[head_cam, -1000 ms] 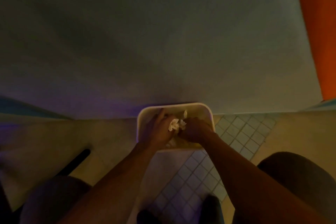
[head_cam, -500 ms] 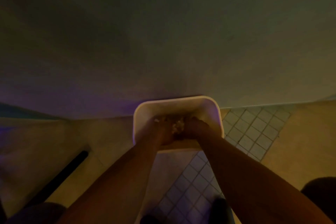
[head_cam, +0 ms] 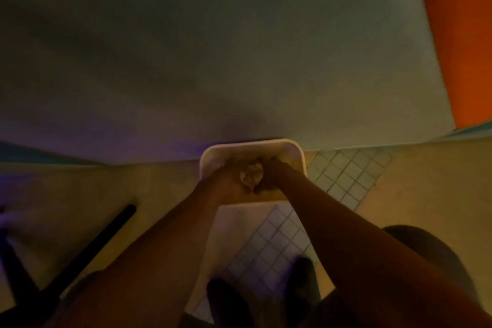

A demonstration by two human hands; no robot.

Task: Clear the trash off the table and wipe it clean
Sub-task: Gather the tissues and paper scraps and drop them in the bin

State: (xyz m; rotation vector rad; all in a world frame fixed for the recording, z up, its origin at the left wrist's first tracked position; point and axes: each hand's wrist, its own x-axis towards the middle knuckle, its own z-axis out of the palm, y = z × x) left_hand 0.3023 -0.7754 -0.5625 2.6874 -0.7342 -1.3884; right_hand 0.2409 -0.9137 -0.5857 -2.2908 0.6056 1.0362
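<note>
A white rectangular waste bin (head_cam: 210, 157) stands on the floor against the wall. Both my hands reach down into its mouth. A pale wad of crumpled paper (head_cam: 251, 176) sits between them, just below the rim. My left hand (head_cam: 226, 181) cups the wad from the left. My right hand (head_cam: 271, 174) curls against it from the right. The light is dim and the frame is blurred, so single fingers are hard to make out. The bin's bottom is hidden by my hands.
A grey wall (head_cam: 213, 48) fills the upper view, with an orange panel (head_cam: 460, 34) at the right. Small floor tiles (head_cam: 346, 176) lie right of the bin. A black bar (head_cam: 106, 237) crosses the floor on the left. A dark round seat (head_cam: 436, 261) and my shoes (head_cam: 229, 303) are close by.
The loose white scraps seen a second ago are now gathered into one wad between my hands. The view has swung back right, so the orange panel shows again.
</note>
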